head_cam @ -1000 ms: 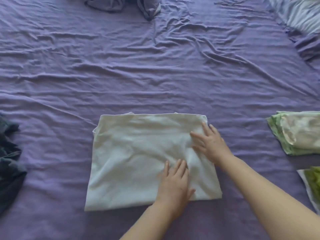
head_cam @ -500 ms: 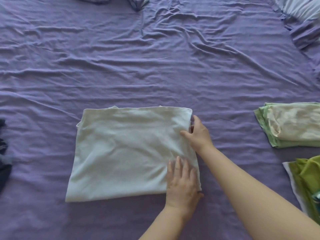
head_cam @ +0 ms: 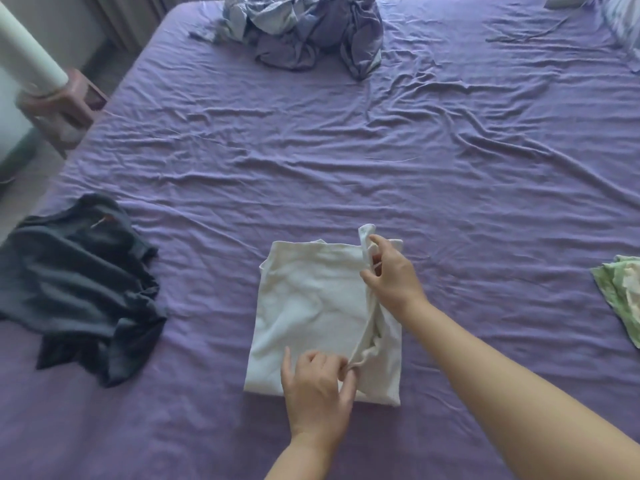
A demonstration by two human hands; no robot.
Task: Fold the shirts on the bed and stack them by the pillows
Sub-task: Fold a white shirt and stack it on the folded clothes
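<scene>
The white shirt [head_cam: 311, 317] lies folded on the purple bed [head_cam: 346, 161]. Before, both hands pressed it flat. Now the left hand [head_cam: 317, 389] pinches its near right edge, and the right hand [head_cam: 393, 277] pinches the far right corner, lifting it. Left of it lies a dark shirt [head_cam: 79, 282]. Far behind sits a grey clothes pile [head_cam: 304, 29].

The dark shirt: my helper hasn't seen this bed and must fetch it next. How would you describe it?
On the purple bed, look to the left edge, well left of the white shirt that both hands are folding. The dark shirt lies there crumpled and unfolded, the only near-black garment; the heap at the far edge is pale lilac-grey.
</scene>
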